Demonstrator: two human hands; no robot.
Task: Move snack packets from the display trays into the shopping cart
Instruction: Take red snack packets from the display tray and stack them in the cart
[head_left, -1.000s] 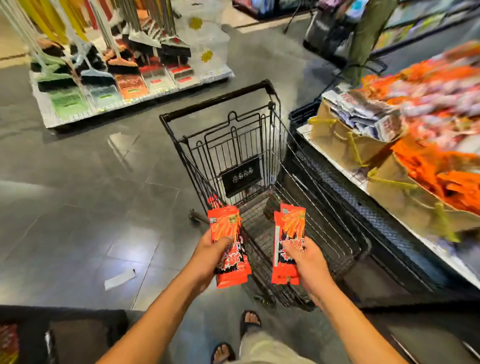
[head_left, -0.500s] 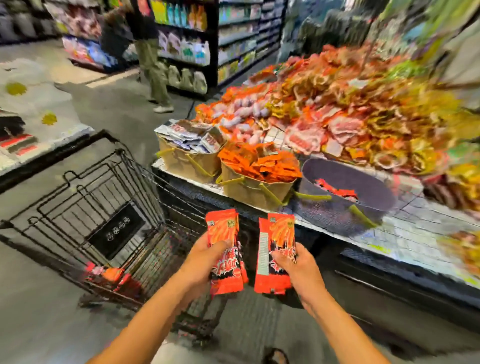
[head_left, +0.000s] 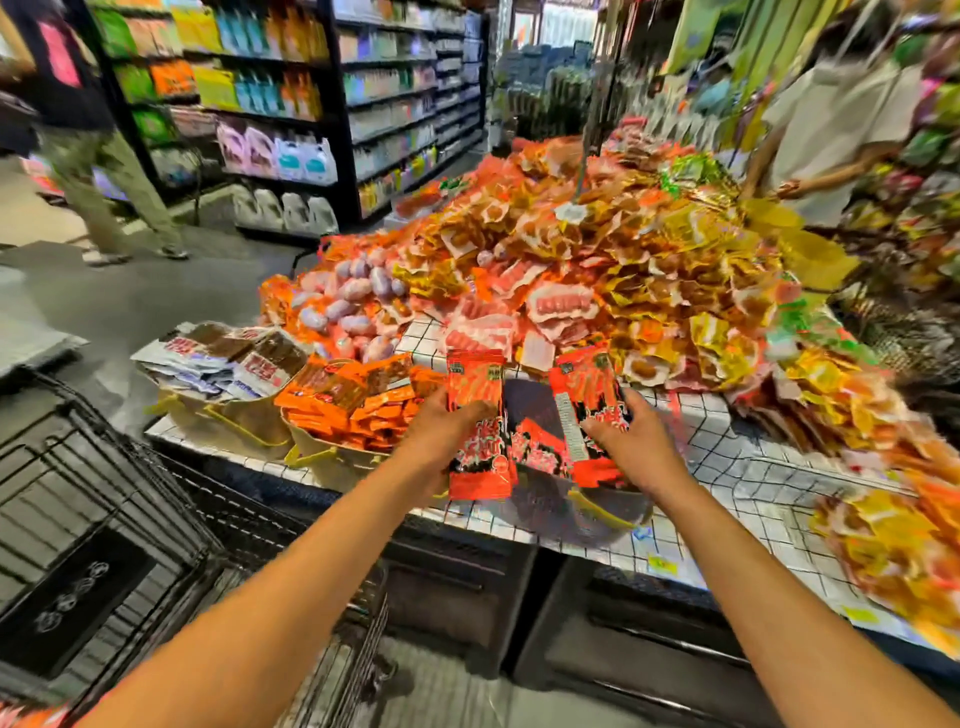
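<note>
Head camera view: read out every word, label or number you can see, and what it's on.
No text reads clearly.
Red snack packet in the left hand: white lettering, too blurred.
Second red snack packet in the right hand: likewise blurred.
Black plaque on the black wire shopping cart: white round symbols, unreadable.
Yellow price tag on the checked table: too small.

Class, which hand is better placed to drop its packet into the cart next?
Left, probably: the left hand, gripping a red packet, is nearer the shopping cart; the right hand would cross over.
</note>
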